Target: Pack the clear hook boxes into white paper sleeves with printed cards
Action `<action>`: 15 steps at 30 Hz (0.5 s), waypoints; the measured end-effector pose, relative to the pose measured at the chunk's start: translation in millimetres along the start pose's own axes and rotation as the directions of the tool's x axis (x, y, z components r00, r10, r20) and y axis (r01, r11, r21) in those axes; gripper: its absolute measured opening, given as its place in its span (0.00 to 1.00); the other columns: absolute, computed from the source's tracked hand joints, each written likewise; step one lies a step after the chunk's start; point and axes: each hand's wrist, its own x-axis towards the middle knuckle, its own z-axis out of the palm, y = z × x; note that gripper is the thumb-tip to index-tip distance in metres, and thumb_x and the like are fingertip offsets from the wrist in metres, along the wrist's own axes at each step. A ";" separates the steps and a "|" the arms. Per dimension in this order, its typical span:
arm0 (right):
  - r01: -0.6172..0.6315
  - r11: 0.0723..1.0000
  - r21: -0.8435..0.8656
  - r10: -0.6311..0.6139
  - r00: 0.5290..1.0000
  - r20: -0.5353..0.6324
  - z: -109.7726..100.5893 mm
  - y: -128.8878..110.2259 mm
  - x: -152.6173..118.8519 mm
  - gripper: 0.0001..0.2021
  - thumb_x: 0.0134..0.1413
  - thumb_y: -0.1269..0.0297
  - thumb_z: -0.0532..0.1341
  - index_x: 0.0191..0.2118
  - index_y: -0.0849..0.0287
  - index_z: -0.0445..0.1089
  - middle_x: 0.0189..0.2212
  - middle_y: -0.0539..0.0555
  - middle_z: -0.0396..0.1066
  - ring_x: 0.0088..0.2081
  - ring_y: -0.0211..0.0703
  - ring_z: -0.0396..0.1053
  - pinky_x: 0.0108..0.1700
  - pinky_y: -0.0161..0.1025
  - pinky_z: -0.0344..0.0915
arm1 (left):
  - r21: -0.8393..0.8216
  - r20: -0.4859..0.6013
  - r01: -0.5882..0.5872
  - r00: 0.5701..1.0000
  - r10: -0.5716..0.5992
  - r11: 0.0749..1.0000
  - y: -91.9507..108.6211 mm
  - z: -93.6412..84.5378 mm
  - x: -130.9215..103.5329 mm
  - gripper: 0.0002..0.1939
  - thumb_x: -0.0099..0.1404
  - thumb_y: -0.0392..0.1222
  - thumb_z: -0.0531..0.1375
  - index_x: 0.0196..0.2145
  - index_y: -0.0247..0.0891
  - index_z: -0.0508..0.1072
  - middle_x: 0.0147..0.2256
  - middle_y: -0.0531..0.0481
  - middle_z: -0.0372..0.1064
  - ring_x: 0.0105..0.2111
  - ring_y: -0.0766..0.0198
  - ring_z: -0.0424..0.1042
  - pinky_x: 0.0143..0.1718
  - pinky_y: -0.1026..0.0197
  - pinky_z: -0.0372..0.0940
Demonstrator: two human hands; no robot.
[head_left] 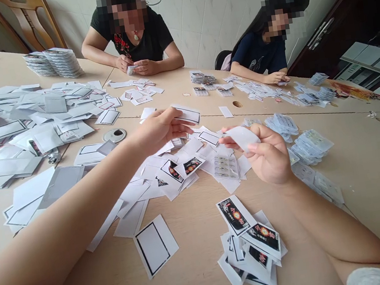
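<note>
My left hand (162, 130) pinches a white card with a black printed frame (189, 115) between thumb and fingers, above the middle of the table. In my right hand (269, 155) a blank white paper slip (242, 138) is gripped between thumb and fingertips. Beneath the hands lies a loose heap of white cards (191, 149), a few showing a black printed label (192, 165). A clear plastic case with small compartments (226, 167) rests on that heap, below my right hand. Closer to me sits a pile of black-labelled cards (260, 241), and left of it a single framed card (156, 245).
A large mound of white cards (30, 113) covers the left side, with a tape roll (114, 135) beside it. Clear plastic cases (309, 147) are stacked at right, others (63, 62) at back left. Two people (133, 42) (258, 52) sit working across the table.
</note>
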 end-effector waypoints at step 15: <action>-0.251 0.923 -0.291 0.148 0.931 -0.335 -64.6 50.1 -48.3 0.12 0.56 0.57 0.59 0.44 0.55 0.67 0.44 0.54 0.70 0.46 0.45 0.69 0.46 0.42 0.66 | 0.975 0.106 -0.170 0.921 0.374 0.141 -11.0 8.4 -7.0 0.17 0.58 0.46 0.59 0.44 0.38 0.68 0.46 0.43 0.66 0.47 0.53 0.65 0.47 0.50 0.61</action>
